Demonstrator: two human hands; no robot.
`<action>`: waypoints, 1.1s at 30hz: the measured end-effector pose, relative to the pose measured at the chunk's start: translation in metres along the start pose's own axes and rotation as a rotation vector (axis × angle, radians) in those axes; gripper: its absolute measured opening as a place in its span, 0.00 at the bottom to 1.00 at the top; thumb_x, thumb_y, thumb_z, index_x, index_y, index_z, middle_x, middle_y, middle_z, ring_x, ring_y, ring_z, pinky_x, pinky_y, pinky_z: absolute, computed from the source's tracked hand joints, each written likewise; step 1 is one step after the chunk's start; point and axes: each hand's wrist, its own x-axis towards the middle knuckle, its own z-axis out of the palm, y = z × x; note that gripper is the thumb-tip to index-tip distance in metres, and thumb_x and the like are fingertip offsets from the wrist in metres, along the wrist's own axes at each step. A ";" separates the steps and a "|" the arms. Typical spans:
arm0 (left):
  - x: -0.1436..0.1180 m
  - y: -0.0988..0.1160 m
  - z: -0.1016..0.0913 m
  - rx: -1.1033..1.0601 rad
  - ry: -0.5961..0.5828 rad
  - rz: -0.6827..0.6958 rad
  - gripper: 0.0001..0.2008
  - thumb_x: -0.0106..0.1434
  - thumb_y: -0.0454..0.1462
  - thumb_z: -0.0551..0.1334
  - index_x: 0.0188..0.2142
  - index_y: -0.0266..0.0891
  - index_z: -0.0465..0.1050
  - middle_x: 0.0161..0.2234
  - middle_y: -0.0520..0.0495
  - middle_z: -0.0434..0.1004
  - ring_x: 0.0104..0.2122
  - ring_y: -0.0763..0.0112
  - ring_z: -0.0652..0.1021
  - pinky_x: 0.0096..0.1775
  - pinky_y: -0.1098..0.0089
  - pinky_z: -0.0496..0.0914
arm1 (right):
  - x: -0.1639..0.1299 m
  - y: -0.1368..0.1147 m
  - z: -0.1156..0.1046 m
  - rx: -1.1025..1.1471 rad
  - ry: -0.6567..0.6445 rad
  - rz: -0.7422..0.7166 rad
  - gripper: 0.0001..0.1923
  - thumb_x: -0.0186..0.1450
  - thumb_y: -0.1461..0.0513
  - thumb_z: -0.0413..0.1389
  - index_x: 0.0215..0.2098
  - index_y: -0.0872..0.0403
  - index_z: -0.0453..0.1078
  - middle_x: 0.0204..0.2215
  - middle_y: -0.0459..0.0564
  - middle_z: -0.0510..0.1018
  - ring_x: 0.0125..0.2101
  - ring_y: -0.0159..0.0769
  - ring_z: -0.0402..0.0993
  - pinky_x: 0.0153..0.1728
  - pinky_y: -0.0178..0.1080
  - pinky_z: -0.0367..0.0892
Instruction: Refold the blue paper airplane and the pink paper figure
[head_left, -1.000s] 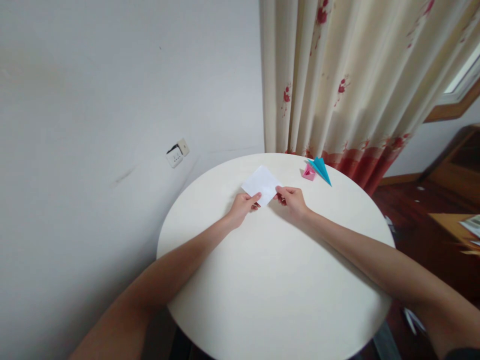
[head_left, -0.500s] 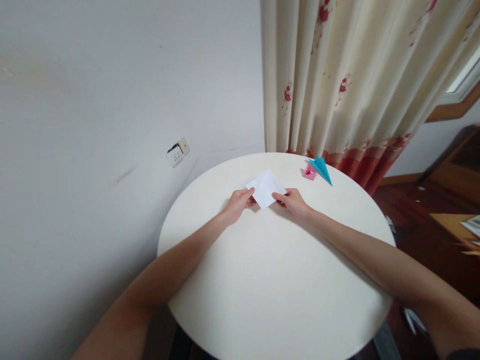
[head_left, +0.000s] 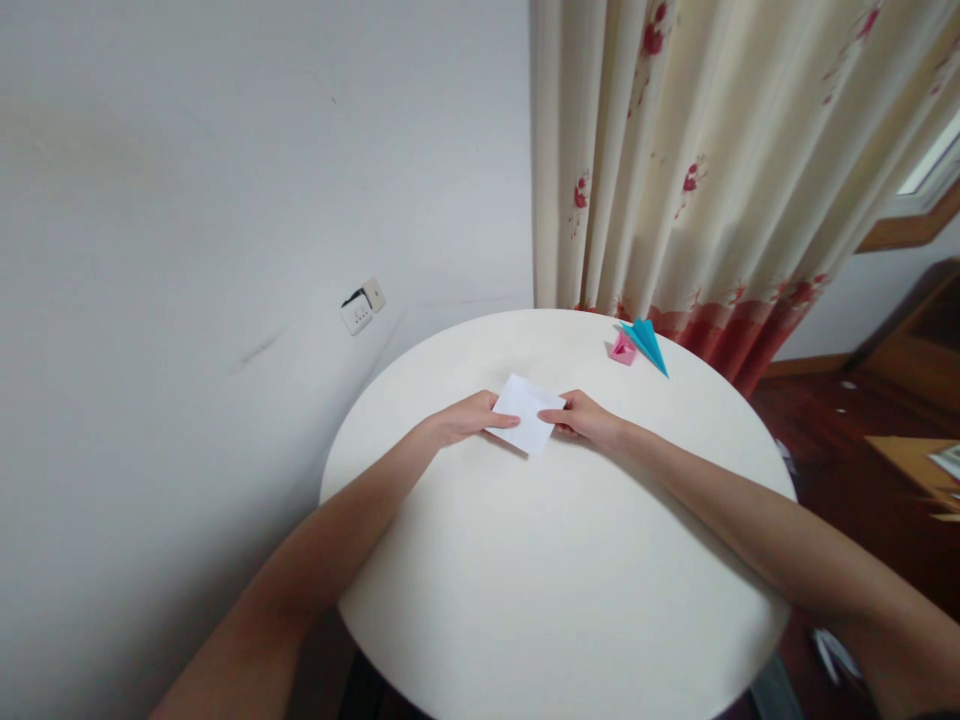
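A small white sheet of paper (head_left: 527, 420) is held between my two hands, just above the white round table (head_left: 555, 570). My left hand (head_left: 474, 415) grips its left edge, thumb lying on top and the fingers hidden beneath. On the right edge, my right hand (head_left: 581, 415) pinches the paper between thumb and curled fingers. The sheet lies turned with one corner pointing toward me.
Toward the back right of the table, a blue paper plane (head_left: 649, 348) rests against a pink folded paper piece (head_left: 622, 348). Behind the table hangs a floral curtain (head_left: 675, 190). A wall with a socket (head_left: 357, 313) stands at the left.
Both hands have brought the paper a little closer to me, and it has turned slightly. My left thumb now reaches further over the sheet.
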 end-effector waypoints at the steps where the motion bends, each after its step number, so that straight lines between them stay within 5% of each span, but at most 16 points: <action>1: 0.000 0.000 0.002 0.005 -0.035 -0.003 0.22 0.51 0.44 0.75 0.41 0.32 0.80 0.39 0.37 0.82 0.32 0.63 0.80 0.35 0.68 0.71 | 0.001 0.001 0.000 0.008 0.025 -0.008 0.24 0.51 0.46 0.66 0.19 0.55 0.64 0.14 0.39 0.60 0.17 0.25 0.51 0.20 0.35 0.43; 4: 0.002 -0.003 0.006 -0.025 -0.086 0.003 0.22 0.54 0.45 0.74 0.44 0.33 0.79 0.40 0.37 0.82 0.32 0.65 0.80 0.34 0.69 0.71 | 0.003 0.002 0.002 0.042 0.137 -0.036 0.25 0.50 0.44 0.66 0.21 0.56 0.67 0.15 0.40 0.62 0.18 0.25 0.51 0.21 0.35 0.45; 9: 0.011 -0.007 0.014 -0.221 0.099 0.068 0.23 0.54 0.45 0.74 0.44 0.32 0.78 0.44 0.35 0.82 0.41 0.59 0.81 0.46 0.63 0.72 | 0.003 -0.001 0.008 0.055 0.205 -0.039 0.26 0.47 0.43 0.67 0.22 0.56 0.69 0.17 0.43 0.67 0.20 0.27 0.56 0.22 0.35 0.51; 16: 0.017 -0.007 0.024 -0.307 0.242 0.116 0.19 0.54 0.41 0.74 0.42 0.31 0.79 0.44 0.35 0.82 0.41 0.56 0.82 0.47 0.61 0.73 | 0.005 -0.003 0.009 0.126 0.481 -0.140 0.22 0.48 0.53 0.66 0.38 0.53 0.69 0.19 0.41 0.72 0.22 0.32 0.67 0.22 0.34 0.57; 33: 0.027 -0.009 0.030 -0.410 0.392 0.109 0.14 0.63 0.40 0.67 0.43 0.30 0.78 0.44 0.35 0.82 0.41 0.56 0.83 0.46 0.61 0.75 | 0.016 0.014 0.000 -0.035 0.562 -0.390 0.11 0.56 0.58 0.60 0.36 0.54 0.73 0.32 0.49 0.78 0.31 0.35 0.72 0.33 0.37 0.66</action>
